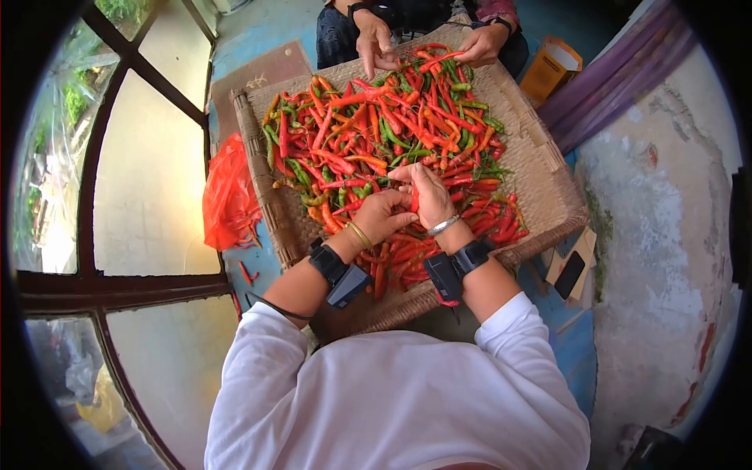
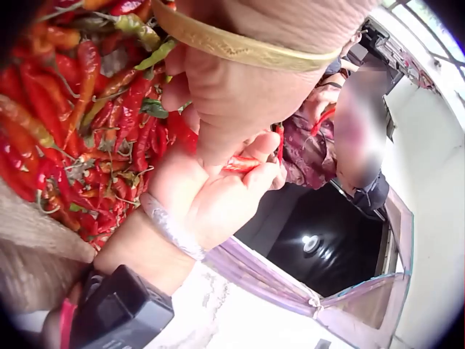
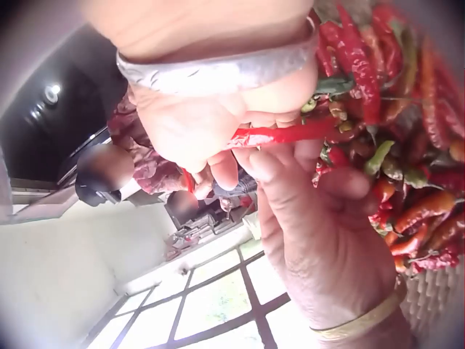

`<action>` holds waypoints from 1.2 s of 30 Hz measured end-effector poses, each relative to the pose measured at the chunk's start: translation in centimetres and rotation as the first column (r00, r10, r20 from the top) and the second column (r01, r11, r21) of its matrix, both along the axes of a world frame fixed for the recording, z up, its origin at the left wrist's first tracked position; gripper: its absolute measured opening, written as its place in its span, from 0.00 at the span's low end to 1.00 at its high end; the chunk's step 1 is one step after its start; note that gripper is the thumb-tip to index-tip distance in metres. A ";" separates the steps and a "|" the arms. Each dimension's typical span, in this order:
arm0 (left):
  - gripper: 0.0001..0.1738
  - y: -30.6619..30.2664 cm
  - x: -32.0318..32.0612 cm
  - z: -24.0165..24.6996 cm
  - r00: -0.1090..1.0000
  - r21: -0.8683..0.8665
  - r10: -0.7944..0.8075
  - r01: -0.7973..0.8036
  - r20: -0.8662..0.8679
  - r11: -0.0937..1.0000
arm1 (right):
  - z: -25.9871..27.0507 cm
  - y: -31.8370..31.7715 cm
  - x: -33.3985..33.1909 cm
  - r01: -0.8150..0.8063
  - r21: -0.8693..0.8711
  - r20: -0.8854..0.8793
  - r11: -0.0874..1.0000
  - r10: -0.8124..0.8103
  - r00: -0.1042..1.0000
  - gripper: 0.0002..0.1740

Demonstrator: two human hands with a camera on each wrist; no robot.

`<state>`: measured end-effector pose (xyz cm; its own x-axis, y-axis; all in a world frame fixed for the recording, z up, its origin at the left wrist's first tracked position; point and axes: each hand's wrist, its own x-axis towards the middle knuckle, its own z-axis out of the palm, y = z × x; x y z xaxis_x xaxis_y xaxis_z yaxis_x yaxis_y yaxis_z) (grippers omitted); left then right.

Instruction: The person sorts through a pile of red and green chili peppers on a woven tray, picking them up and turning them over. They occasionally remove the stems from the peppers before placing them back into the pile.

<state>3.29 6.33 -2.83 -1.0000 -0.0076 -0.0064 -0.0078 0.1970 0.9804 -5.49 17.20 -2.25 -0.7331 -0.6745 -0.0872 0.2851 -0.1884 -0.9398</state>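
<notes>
Close together over the near part of a pepper heap are my left hand [image 1: 381,215] and right hand [image 1: 429,196]. One long red chili pepper [image 3: 290,134] spans the two hands. My right hand grips it, its fingers curled round it. From the other side my left thumb and fingers pinch it, as the right wrist view shows. Part of that pepper is hidden by the fingers. Below lies a thick layer of red, orange and green chili peppers [image 1: 329,160] on a woven mat [image 1: 517,117].
Across the mat another person's hands [image 1: 374,43] are at the peppers, one holding a red pepper. A red plastic bag [image 1: 225,192] hangs at the left by the window frame. At right are an orange box [image 1: 551,70], a phone [image 1: 569,274] and a rough wall [image 1: 658,204].
</notes>
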 end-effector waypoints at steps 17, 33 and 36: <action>0.07 -3.5 -0.3 1.6 0.856 0.095 0.499 -0.490 -0.139 0.867 | 1.9 3.9 -3.3 -0.006 -0.073 0.196 0.997 0.021 0.980 0.11; 0.11 -4.4 0.4 0.9 0.966 -0.878 0.042 -0.250 -0.255 0.408 | 0.9 1.1 -0.4 -0.127 0.465 -0.172 0.876 0.230 0.958 0.19; 0.09 -3.8 0.4 1.7 0.920 -0.825 0.017 -0.358 -0.390 0.438 | -1.2 0.1 0.7 -0.139 0.433 -0.362 0.890 0.313 0.878 0.16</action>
<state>3.70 2.51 -1.10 -0.9187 -0.0261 0.3941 0.0762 0.9673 0.2417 -4.83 17.27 -3.48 -0.5900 -0.8013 -0.0988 -0.1541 0.2319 -0.9604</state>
